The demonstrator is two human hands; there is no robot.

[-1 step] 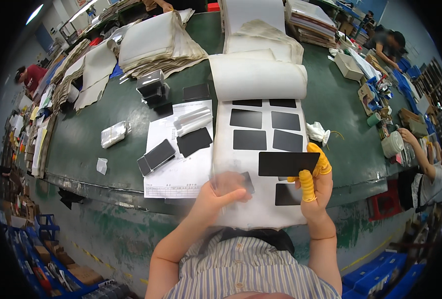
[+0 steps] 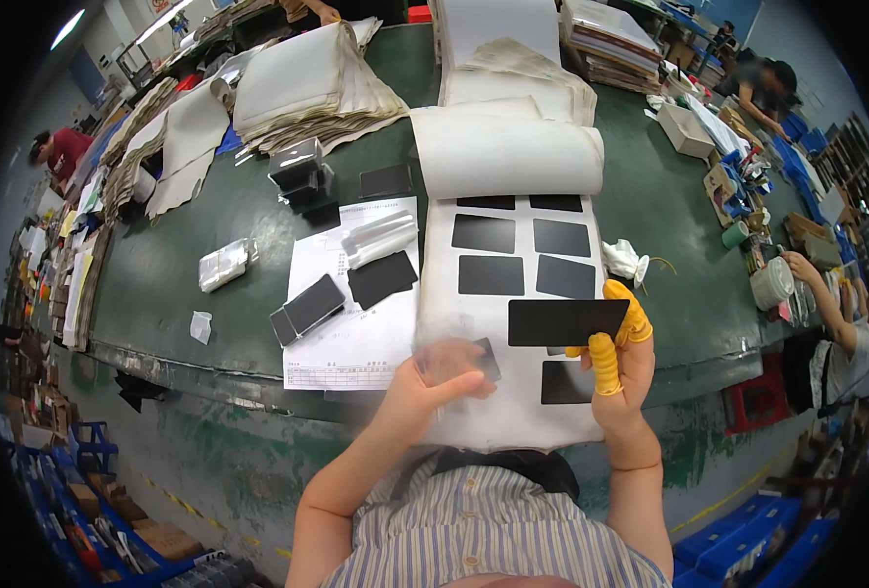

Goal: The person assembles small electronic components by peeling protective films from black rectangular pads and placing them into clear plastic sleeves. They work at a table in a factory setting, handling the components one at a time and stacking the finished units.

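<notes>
My right hand point(image 2: 622, 358), with yellow covers on its fingers, pinches a thin black rectangular card point(image 2: 564, 323) by its right end, raised above the white paper stack point(image 2: 513, 426). My left hand point(image 2: 439, 377) is over the stack's near left part; its fingers are smeared by motion. A black card point(image 2: 491, 360) shows at its fingertips, and I cannot tell whether they touch it. More black cards lie in two columns on the paper, among them a flat card point(image 2: 491, 233) farther back and another point(image 2: 566, 382) by my right wrist.
Left of the stack, a printed sheet point(image 2: 356, 333) bears loose black cards point(image 2: 383, 279) and a clear-wrapped bundle point(image 2: 380, 238). A rolled-back sheet point(image 2: 513, 157) covers the far rows. Paper piles point(image 2: 307, 88) stand behind. Other people work at both sides of the green table point(image 2: 689, 333).
</notes>
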